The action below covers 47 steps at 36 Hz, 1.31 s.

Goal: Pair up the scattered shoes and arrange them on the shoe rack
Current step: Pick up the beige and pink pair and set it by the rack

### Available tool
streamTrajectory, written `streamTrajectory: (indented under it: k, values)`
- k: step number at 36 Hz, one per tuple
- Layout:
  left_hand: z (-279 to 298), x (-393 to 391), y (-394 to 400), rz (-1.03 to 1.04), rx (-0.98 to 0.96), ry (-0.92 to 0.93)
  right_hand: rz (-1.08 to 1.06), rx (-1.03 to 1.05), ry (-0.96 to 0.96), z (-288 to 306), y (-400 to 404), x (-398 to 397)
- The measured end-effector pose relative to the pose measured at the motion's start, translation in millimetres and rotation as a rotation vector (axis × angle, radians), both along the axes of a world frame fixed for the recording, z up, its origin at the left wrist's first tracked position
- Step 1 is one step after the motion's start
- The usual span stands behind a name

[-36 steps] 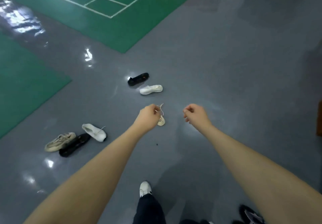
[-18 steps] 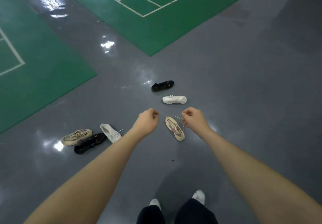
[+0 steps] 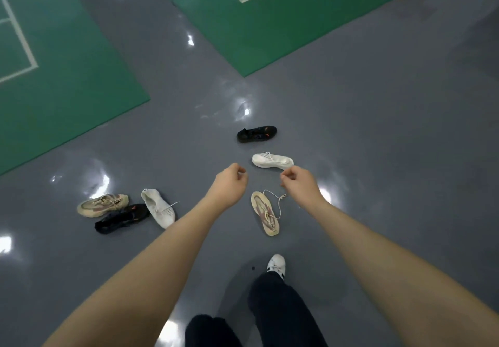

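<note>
A glossy grey floor [image 3: 378,144] fills most of the frame, catching bright spots of overhead light. Green court mats [image 3: 67,82] with white boundary lines [image 3: 28,57] cover the upper left and top centre. At the bottom edge, dark trousers [image 3: 280,309] and one white sneaker [image 3: 276,263] of the person stand on the grey.

Both bare arms reach forward, left hand [image 3: 231,186] and right hand [image 3: 301,183] with fingers curled.
</note>
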<state>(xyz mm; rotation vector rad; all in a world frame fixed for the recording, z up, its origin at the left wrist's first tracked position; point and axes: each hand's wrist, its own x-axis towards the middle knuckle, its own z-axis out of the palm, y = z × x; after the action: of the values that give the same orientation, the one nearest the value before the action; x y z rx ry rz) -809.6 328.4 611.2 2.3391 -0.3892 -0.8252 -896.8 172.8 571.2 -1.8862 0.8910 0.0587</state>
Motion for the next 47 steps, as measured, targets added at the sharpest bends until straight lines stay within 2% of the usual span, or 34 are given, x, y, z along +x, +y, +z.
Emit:
streamTrajectory:
  k: [6,13,20,30,34,39,43,47]
  values:
    - [-43,31,-45,0.097,0.011,0.083,0.094,-0.04,0.116,-47,-54,33]
    - [-114,60,-77,0.083,0.063,0.164,0.141,-0.067,0.204,-122,-91,57]
    - [-225,86,-104,0.024,0.099,0.243,0.089,0.011,0.263,-239,-105,75]
    - [-415,90,-110,-0.028,0.144,0.268,0.031,0.039,0.337,-424,-102,84]
    - [-486,85,-109,-0.008,0.142,0.291,0.064,0.038,0.368,-497,-100,81]
    - [-571,73,-103,0.032,0.173,0.355,0.128,0.054,0.515,-576,-88,68]
    - [-634,64,-107,0.04,0.184,0.375,0.209,-0.026,0.555,-630,-81,65]
    - [-671,56,-116,0.042,0.184,0.422,0.253,-0.111,0.566,-662,-79,71]
